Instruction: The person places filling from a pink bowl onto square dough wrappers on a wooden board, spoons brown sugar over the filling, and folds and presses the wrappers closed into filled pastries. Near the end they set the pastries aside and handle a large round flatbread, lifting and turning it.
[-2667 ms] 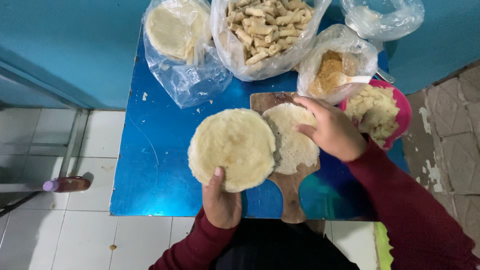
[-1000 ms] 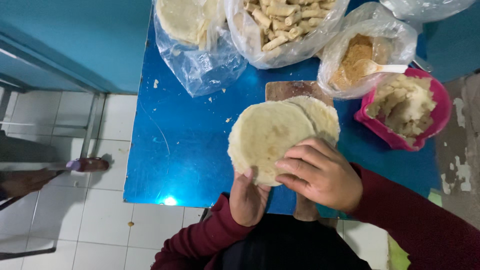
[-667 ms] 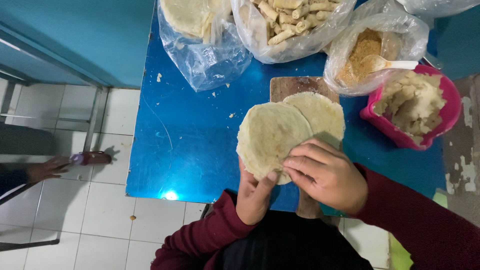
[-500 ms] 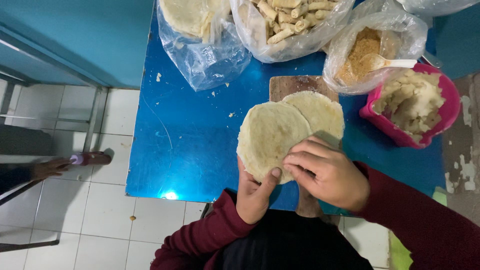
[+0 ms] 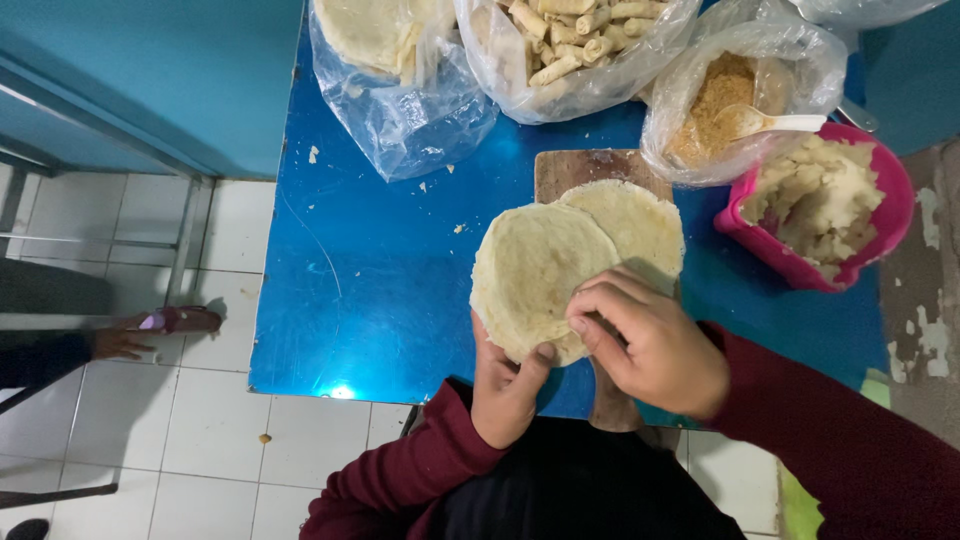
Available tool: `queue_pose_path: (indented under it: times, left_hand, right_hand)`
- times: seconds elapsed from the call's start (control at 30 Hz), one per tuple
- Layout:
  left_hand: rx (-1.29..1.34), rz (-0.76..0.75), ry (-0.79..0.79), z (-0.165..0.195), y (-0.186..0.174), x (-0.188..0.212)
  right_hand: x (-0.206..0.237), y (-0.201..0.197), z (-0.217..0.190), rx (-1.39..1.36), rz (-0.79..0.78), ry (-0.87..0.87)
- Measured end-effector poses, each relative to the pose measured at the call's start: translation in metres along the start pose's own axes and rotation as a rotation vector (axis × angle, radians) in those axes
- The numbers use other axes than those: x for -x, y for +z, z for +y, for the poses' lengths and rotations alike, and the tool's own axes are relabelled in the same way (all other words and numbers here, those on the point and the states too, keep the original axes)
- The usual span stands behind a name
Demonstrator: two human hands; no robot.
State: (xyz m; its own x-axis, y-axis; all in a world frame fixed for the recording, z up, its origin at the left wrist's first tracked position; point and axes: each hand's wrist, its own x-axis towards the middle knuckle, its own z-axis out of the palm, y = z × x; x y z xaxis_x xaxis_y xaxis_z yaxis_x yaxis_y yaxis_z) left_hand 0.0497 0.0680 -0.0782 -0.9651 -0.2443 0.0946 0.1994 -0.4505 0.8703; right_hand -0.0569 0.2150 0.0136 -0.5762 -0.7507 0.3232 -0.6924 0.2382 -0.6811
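While both hands hold one round flat dough sheet [image 5: 535, 270] by its near edge, the left hand [image 5: 503, 385] pinches from below and the right hand [image 5: 655, 340] from above. Behind it, another sheet [image 5: 640, 220] lies on a wooden board [image 5: 580, 168] on the blue tabletop [image 5: 380, 280]. Farther off sit a pink bowl [image 5: 790, 265] and plastic bags [image 5: 400, 110].

Blue table [image 5: 380, 270], pink bowl [image 5: 770, 255].

Glossy blue desk [image 5: 380, 300] against a teal wall [image 5: 150, 70]; white tiled floor [image 5: 200, 440] below (grout lines dark), cracked grey paving [image 5: 925, 290] at right.
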Motion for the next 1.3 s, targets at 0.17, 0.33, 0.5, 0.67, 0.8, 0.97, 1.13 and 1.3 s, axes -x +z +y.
queue_pose_path:
  times: [0.17,0.33,0.5,0.67,0.8,0.97,1.13,1.3]
  left_hand:
    - [0.004,0.025,-0.006,-0.001,0.001,-0.001]
    - [-0.023,0.006,-0.001,-0.001,0.002,0.000]
    - [-0.011,0.033,-0.009,-0.002,0.003,-0.004]
    - [0.053,0.035,-0.060,-0.004,0.004,-0.005]
    - [0.009,0.012,-0.006,-0.004,0.003,-0.003]
    - [0.045,-0.045,-0.040,-0.004,0.001,-0.003]
    - [0.107,-0.050,-0.055,-0.001,0.002,-0.003]
    - [0.112,-0.042,-0.075,0.002,0.002,-0.005]
  right_hand:
    - [0.004,0.008,0.002,0.150,0.086,-0.183]
    - [0.005,0.012,0.014,0.119,0.084,-0.076]
    - [0.000,0.003,0.019,0.090,-0.096,-0.220]
    - [-0.004,-0.006,0.016,0.058,-0.159,-0.237]
    - [-0.005,-0.007,0.015,0.125,-0.127,-0.237]
    - [-0.004,-0.006,0.015,0.202,-0.016,-0.296]
    - [-0.004,-0.006,0.011,0.094,0.088,0.059]
    - [-0.007,-0.003,0.005,-0.032,0.056,0.120]
